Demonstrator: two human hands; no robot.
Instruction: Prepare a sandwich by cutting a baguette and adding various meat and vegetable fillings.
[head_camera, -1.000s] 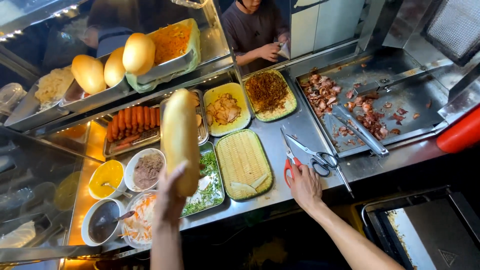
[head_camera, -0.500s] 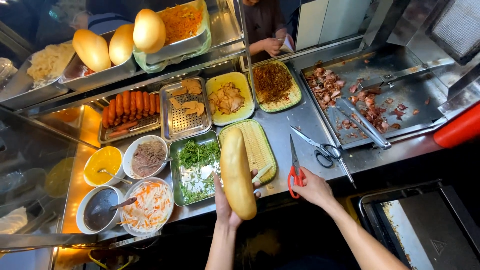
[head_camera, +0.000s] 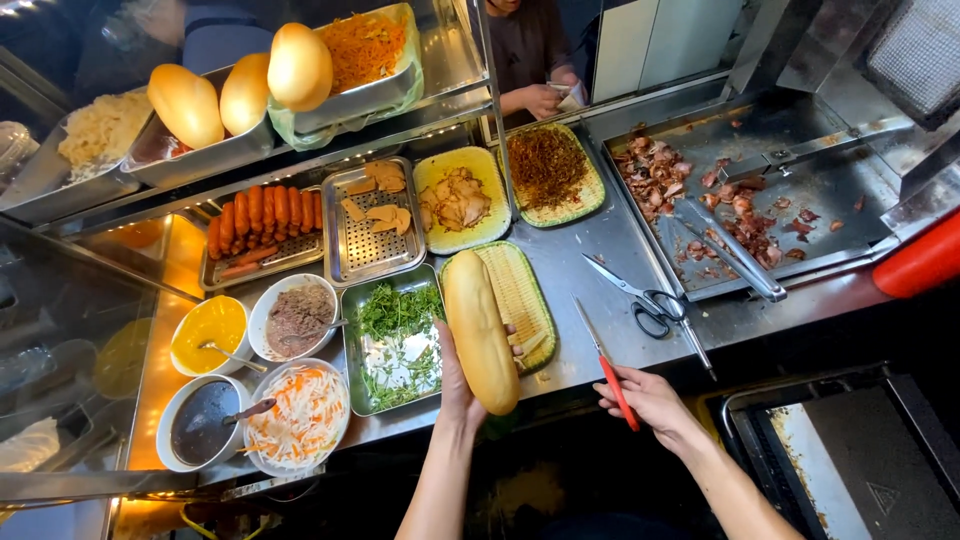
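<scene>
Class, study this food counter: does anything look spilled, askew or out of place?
Nothing serious. Bits of cooked meat lie scattered across the griddle, and black-handled scissors lie loose on the steel counter. The left hand holds a bread roll; the right hand holds a red-handled knife.

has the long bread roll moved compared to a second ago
Yes. The long golden baguette roll in the left hand came down and rightward, from over the perforated steel tray to over the ridged yellow tray.

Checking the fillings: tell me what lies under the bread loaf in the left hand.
Under the bread loaf held by the left hand sit a steel tray of green herbs and a green-rimmed tray of yellow slices. The parts directly beneath the loaf are hidden.
</scene>
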